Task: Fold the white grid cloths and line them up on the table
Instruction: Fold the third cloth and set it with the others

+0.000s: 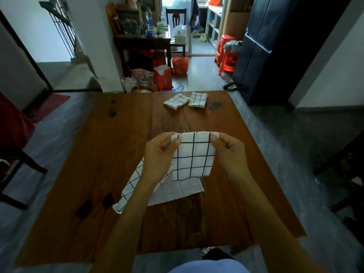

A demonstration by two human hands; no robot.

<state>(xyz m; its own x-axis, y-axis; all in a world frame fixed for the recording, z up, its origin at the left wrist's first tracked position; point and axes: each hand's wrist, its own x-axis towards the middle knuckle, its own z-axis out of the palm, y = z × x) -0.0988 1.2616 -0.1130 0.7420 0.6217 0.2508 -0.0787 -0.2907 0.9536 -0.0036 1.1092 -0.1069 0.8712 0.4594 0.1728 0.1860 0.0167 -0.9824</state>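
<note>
While the half-folded grid cloth [194, 154] hangs in the middle of the frame above the table [110, 154], the folding step seems under way; next it likely needs another fold, then a place beside the two folded cloths [186, 100] at the upper centre. The left hand [159, 152] and right hand [229, 149] each pinch a top corner between thumb and curled fingers. An unfolded cloth [177, 189] lies below.

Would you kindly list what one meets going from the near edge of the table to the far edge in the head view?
Unfolded cloths lying flat → the cloth held up by the left hand and right hand → two folded cloths side by side.
</note>
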